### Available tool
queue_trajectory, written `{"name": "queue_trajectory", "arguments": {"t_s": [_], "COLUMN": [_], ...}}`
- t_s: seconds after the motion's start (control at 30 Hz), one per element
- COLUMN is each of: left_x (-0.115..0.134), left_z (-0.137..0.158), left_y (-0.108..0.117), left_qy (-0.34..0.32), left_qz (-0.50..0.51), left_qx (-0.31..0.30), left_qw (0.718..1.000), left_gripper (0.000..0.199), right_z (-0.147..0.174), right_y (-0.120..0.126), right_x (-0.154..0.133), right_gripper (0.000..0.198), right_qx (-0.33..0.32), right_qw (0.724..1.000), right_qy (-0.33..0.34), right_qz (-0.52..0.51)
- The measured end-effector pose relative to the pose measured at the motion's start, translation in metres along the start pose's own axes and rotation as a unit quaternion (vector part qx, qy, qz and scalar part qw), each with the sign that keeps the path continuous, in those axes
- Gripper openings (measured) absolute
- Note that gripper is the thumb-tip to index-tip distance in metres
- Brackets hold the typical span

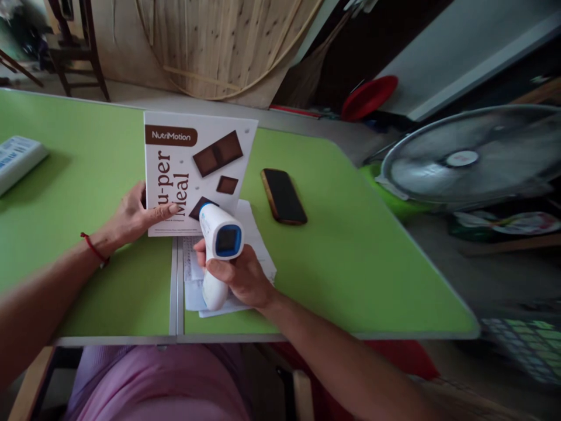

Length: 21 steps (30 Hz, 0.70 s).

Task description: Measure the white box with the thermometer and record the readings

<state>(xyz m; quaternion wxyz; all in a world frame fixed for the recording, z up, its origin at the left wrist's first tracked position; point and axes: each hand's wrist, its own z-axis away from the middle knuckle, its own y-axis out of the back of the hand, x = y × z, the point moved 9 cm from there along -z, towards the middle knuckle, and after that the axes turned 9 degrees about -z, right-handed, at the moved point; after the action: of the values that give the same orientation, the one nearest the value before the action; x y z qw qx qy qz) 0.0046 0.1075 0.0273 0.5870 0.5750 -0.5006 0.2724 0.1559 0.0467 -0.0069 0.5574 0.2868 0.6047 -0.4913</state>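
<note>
My left hand grips the lower left edge of a white cardboard box printed with "NutriMotion" and chocolate pieces. Its thumb lies across the front face; the other fingers are hidden behind. The box stands upright above the green table. My right hand is wrapped round the handle of a white and blue infrared thermometer, whose small dark screen faces me. The front end of the thermometer overlaps the lower right of the box in view; whether they touch, I cannot tell. White papers lie beneath.
A black phone in a brown case lies right of the box. At the table's left edge is a white box-shaped object. A large fan stands beyond the right edge of the green table. A chair is at the back left.
</note>
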Motion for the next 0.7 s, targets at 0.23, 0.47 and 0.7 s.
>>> {"name": "queue_trajectory", "arguments": {"t_s": [0.23, 0.47, 0.7], "left_x": [-0.0023, 0.0017, -0.0037], "left_z": [0.0006, 0.0007, 0.0001], "left_y": [0.0008, 0.0009, 0.0021], "left_qy": [0.008, 0.004, 0.007], "left_qz": [0.011, 0.011, -0.009], "left_qx": [0.001, 0.004, 0.001], "left_qw": [1.000, 1.000, 1.000], "left_gripper": [0.043, 0.044, 0.046], "right_z": [0.0011, 0.0011, 0.0025], "right_y": [0.0008, -0.0009, 0.0030], "right_x": [-0.0009, -0.0028, -0.0058], "right_gripper": [0.026, 0.024, 0.022], "right_qx": [0.006, 0.007, 0.029], "right_qw": [0.999, 0.998, 0.994], "right_qy": [0.005, 0.004, 0.006], "right_qz": [0.037, 0.058, 0.103]}}
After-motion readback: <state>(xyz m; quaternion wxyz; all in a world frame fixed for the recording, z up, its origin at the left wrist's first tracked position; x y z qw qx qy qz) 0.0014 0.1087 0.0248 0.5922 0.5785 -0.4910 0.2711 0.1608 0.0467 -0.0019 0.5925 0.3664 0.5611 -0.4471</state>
